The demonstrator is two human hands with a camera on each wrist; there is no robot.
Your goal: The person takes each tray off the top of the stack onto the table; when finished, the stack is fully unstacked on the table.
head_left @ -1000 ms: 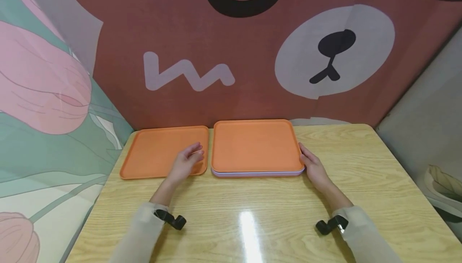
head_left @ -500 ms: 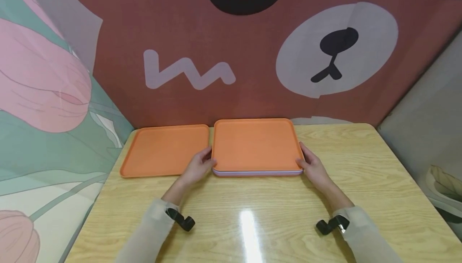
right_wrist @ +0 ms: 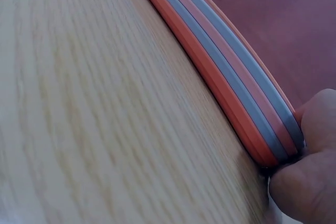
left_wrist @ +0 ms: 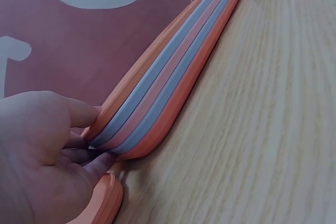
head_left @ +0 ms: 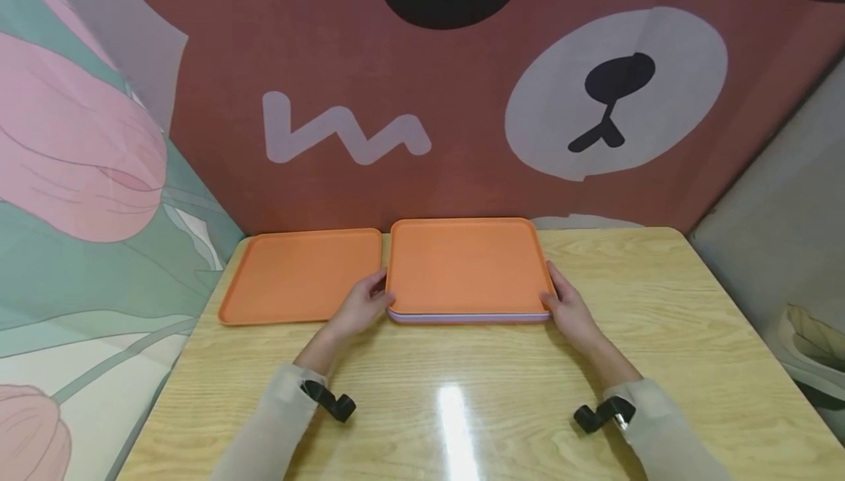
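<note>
A stack of several trays, orange on top, lies flat near the back edge of the table. In the left wrist view its front shows layered orange, grey-blue and pink rims. My left hand grips the stack's left side near the front corner, the thumb over the top rim. At the right side my right hand holds the opposite edge, its thumb also on the rim. The right wrist view shows that hand's fingers against the stack's corner. Fingertips beyond the edges are partly hidden.
A single orange tray lies just left of the stack, partly behind the left hand. The wood-grain table meets a reddish-brown printed backdrop at the back. A grey wall stands to the right.
My left hand has moved right from over the single tray and taken hold of the stack's left side. The right thumb has come onto the top rim. The stack stays nearly in place.
</note>
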